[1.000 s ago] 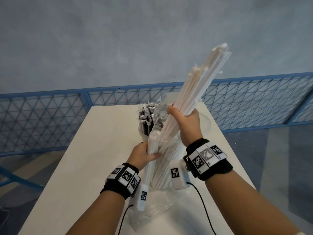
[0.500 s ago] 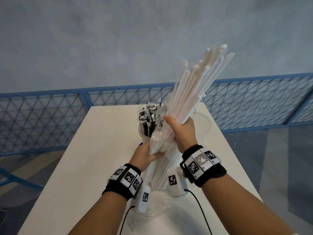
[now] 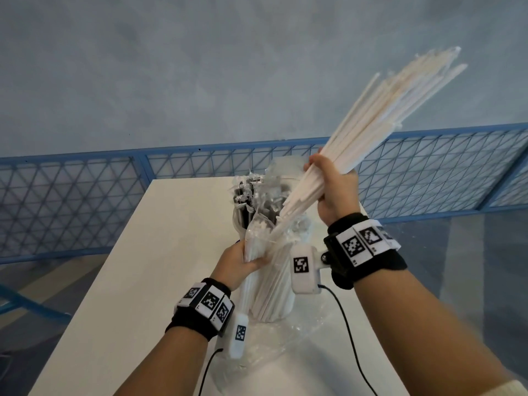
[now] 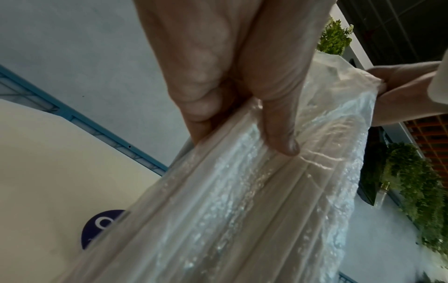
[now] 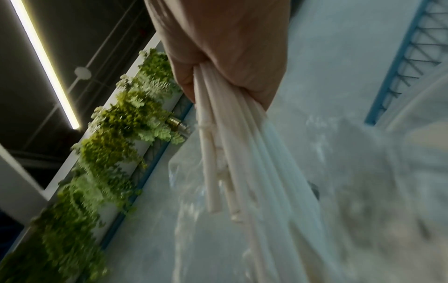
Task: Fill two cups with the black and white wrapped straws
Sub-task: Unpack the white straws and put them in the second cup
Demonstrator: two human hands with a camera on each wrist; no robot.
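White wrapped straws point(image 3: 368, 130) fan out, tilted, gripped by right hand point(image 3: 334, 190); left hand point(image 3: 240, 264) clutches clear bag point(image 3: 257, 238).

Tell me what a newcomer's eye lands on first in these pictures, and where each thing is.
First comes the big sheaf of white wrapped straws, fanning up and to the right from the right hand above the white table. Below it, the left hand grips the clear plastic bag that holds more white straws. Behind the bag, black wrapped straws stand in a cup at the table's far end.
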